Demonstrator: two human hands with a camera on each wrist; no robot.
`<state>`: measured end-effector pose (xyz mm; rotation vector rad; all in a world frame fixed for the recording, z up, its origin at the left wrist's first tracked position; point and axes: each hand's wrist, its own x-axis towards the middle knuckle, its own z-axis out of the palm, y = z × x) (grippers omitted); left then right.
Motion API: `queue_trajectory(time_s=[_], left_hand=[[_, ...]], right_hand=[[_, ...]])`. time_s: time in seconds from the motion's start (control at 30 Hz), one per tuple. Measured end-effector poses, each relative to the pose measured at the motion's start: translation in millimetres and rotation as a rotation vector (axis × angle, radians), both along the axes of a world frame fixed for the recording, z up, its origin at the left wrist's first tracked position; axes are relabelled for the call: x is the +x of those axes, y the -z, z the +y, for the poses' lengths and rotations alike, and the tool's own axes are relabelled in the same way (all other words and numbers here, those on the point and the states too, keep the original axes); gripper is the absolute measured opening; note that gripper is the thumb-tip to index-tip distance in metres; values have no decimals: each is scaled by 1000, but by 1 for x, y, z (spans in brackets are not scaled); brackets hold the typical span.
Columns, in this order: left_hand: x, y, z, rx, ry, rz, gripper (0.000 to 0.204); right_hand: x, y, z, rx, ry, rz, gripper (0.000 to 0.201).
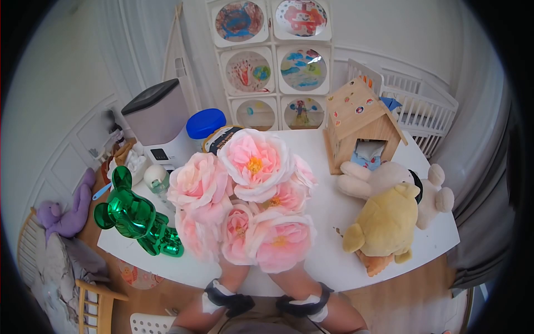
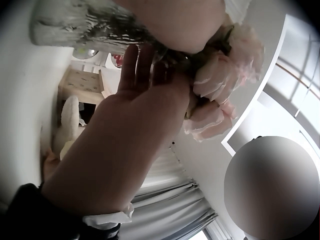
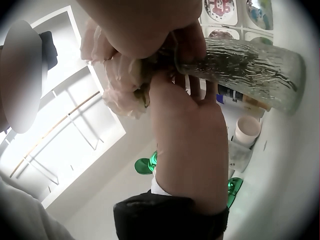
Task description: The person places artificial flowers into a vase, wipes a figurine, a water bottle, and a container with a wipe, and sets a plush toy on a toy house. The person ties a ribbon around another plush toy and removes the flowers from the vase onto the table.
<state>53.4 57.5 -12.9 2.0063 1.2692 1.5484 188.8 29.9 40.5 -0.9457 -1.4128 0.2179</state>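
A bunch of large pale pink flowers point(image 1: 267, 200) hides both hands in the head view. They stand in a clear ribbed glass vase point(image 3: 260, 72), seen sideways in the wrist views. The left hand point(image 3: 182, 105) is at the vase neck, fingers against the glass and thumb close to the stems. From the other side the right hand point(image 2: 142, 102) grips the same neck, its fingertips at the glass just under the rim. Green stems and leaves show between the hands. Each wrist wears a black band.
On the white table point(image 1: 322, 278), a shiny green bear figure point(image 1: 136, 217) stands left, near a grey-and-white appliance point(image 1: 158, 125) and a blue-lidded tub point(image 1: 206, 123). To the right are a wooden toy house point(image 1: 361, 119), a yellow plush toy point(image 1: 389, 217) and a pale plush toy point(image 1: 434, 192).
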Motion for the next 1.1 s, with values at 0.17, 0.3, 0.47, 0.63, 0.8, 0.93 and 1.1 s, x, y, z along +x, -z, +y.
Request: queue_trajectory(time_s=[0.17,0.3,0.47,0.63,0.8,0.93,1.1], left_hand=[[-14,75,15,20,-239,471,49],[-16,79,15,-28,-179,359,47],[-14,74,10,-76,-95,213,46],[-17,65,7,-117,-13,61,44],[-17,52,10,-149,81,-86,43],[-17,40,14,-180,161,-197,42],[-38,51,34,-204,263,-324,46]], right_hand=[[2,14,1,41,-56,29,53],[0,19,3,-65,-158,65,50],[0,20,6,-101,-185,114,52],[-2,10,5,-103,-210,284,56],[3,8,6,-6,-101,-63,43],[2,6,0,22,-26,-158,31],[1,-3,-4,-202,-154,524,31]])
